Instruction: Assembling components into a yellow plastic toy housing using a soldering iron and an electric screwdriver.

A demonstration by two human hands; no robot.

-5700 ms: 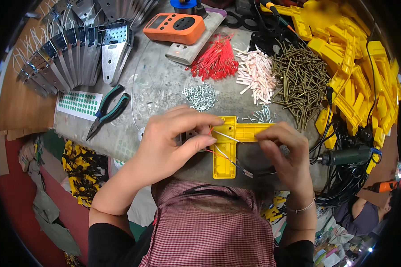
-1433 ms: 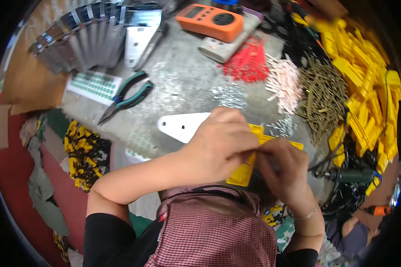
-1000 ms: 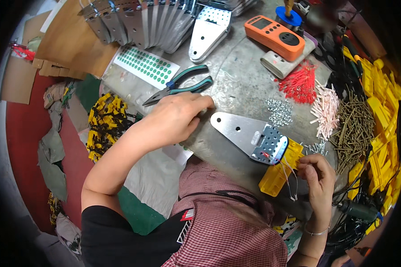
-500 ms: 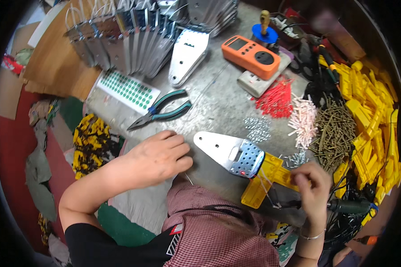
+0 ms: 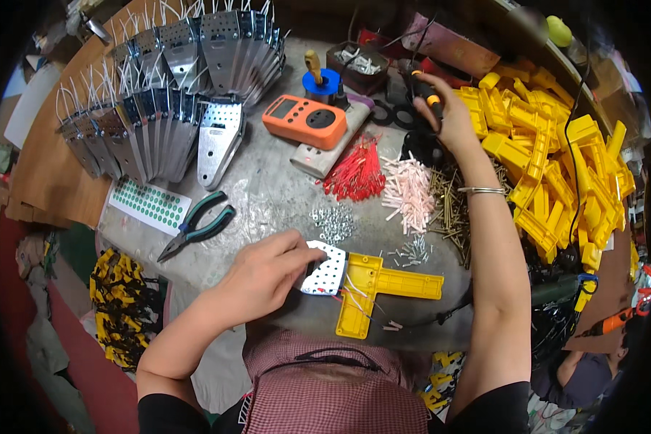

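Observation:
My left hand (image 5: 267,271) is closed at the perforated silver metal plate (image 5: 329,271), its fingertips on the plate's upper face. Joined to that plate is a T-shaped yellow plastic handle shell (image 5: 390,282), lying with its hollow side up. Thin white and red wires (image 5: 354,289) cross the shell and hang over its lower edge. Farther off, at the back right, my right hand (image 5: 452,116) curls round a black tool handle with orange bands (image 5: 425,94). The tool's tip cannot be made out.
Finished-looking metal plates (image 5: 145,130) stand in rows at the left. Pliers (image 5: 199,224) and a green-dot sticker sheet (image 5: 150,206) lie in front. An orange meter (image 5: 304,121), red parts (image 5: 356,170), pale sleeves (image 5: 409,192), screws (image 5: 452,217) and yellow shells (image 5: 542,137) fill the right.
My right hand has left the yellow shell and reached to the back right, onto the banded tool handle. My left hand has come onto the metal plate. The whole view has shifted.

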